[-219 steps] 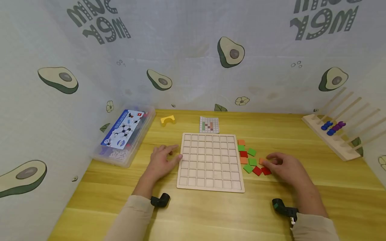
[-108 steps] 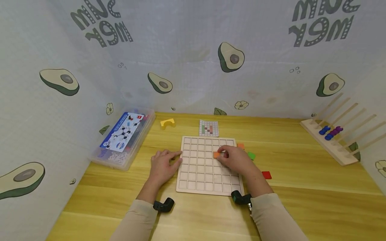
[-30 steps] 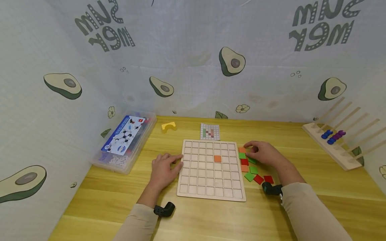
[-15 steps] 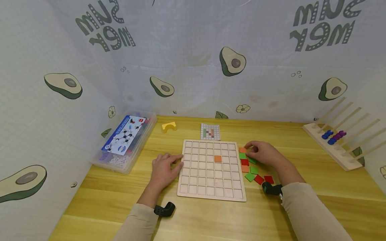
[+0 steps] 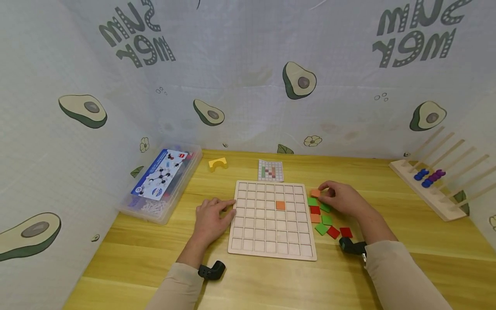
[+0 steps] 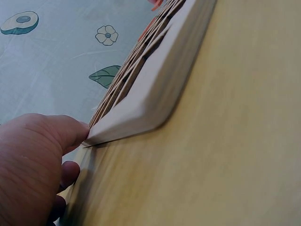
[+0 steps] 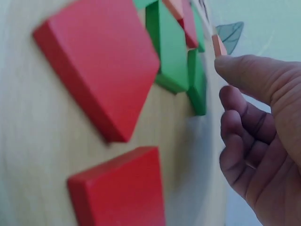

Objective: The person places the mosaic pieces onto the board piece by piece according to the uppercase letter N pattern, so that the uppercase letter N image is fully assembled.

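A square wooden grid board (image 5: 271, 254) lies flat on the table, with one orange tile (image 5: 280, 205) in a cell of its upper right part. My left hand (image 5: 212, 218) touches the board's left edge with index finger and thumb; in the left wrist view the thumb of the left hand (image 6: 35, 160) meets the board's side (image 6: 155, 99). My right hand (image 5: 342, 198) pinches another orange tile (image 5: 315, 193) just off the board's right edge. That tile's edge (image 7: 218, 45) shows at the thumb tip in the right wrist view. Green tiles (image 5: 321, 229) and red tiles (image 5: 346, 232) lie nearby.
Behind the board lies a paper pattern card (image 5: 271, 171). A yellow arch block (image 5: 218, 163) and a clear plastic box (image 5: 160, 181) are at the left back. A peg rack (image 5: 426, 189) with blue and purple beads stands at the right.
My right hand carried one orange tile onto the board, left it in a cell and went back to the loose tiles. Another orange tile has shifted slightly right in its fingers. My left hand stayed.
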A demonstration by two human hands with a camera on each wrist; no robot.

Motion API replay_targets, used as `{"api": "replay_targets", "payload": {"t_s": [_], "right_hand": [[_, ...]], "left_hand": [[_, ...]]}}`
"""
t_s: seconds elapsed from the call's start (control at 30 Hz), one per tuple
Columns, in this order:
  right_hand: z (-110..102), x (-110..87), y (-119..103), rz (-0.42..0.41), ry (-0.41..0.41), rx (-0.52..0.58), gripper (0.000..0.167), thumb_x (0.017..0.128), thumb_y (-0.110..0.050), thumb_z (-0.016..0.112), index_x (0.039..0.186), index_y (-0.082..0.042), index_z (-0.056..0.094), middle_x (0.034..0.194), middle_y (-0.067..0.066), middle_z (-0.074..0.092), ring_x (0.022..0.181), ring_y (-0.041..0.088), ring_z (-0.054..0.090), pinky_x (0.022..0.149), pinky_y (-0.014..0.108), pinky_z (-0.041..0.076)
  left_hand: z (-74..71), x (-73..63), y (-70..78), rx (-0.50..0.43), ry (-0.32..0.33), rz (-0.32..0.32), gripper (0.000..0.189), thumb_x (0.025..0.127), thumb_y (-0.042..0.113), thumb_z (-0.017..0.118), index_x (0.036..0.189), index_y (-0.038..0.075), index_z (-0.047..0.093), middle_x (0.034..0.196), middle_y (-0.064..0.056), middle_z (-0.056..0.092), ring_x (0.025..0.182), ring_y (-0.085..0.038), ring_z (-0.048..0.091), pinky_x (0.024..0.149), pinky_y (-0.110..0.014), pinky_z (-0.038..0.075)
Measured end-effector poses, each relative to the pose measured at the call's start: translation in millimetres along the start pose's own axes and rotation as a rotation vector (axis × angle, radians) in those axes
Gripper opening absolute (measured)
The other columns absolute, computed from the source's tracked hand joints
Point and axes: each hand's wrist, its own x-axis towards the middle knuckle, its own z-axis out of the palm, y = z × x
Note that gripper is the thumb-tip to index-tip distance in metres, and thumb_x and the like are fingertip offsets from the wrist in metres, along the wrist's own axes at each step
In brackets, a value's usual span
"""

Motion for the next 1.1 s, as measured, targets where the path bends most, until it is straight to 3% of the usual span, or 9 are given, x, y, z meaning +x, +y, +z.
{"api": "replay_targets", "payload": {"t_s": [0.3, 0.67, 1.1], "right_hand": [[1, -16.1, -20, -0.068, -0.002, 0.032, 0.035, 0.098, -0.025, 0.069, 0.126, -0.006, 0.063, 0.09, 0.005, 0.061, 0.08, 0.019, 0.054, 0.07, 0.031, 0.046], [21, -34.6, -47, -0.149, -0.037, 0.099, 0.023, 0.098, -0.024, 0.068, 0.118, -0.013, 0.066, 0.082, 0.0, 0.057, 0.07, 0.015, 0.052, 0.064, 0.028, 0.043], [47, -35.9, -68, -0.179, -0.069, 0.093, 0.018, 0.095, -0.02, 0.07, 0.112, -0.014, 0.068, 0.08, -0.002, 0.057, 0.069, 0.013, 0.049, 0.061, 0.027, 0.04]], "left_hand": [[-0.4, 0.2, -0.2, 0.004, 0.003, 0.004, 0.031, 0.096, 0.035, 0.069, 0.125, 0.027, 0.075, 0.099, 0.002, 0.069, 0.089, -0.019, 0.051, 0.083, -0.041, 0.033], [0.4, 0.9, 0.2, 0.003, 0.021, 0.018, 0.031, 0.095, 0.034, 0.07, 0.125, 0.026, 0.075, 0.098, 0.001, 0.069, 0.089, -0.019, 0.053, 0.082, -0.042, 0.034], [0.8, 1.0, -0.8, 0.0, 0.019, 0.021, 0.031, 0.095, 0.034, 0.07, 0.125, 0.026, 0.075, 0.099, 0.002, 0.07, 0.087, -0.018, 0.05, 0.082, -0.041, 0.033]]}}
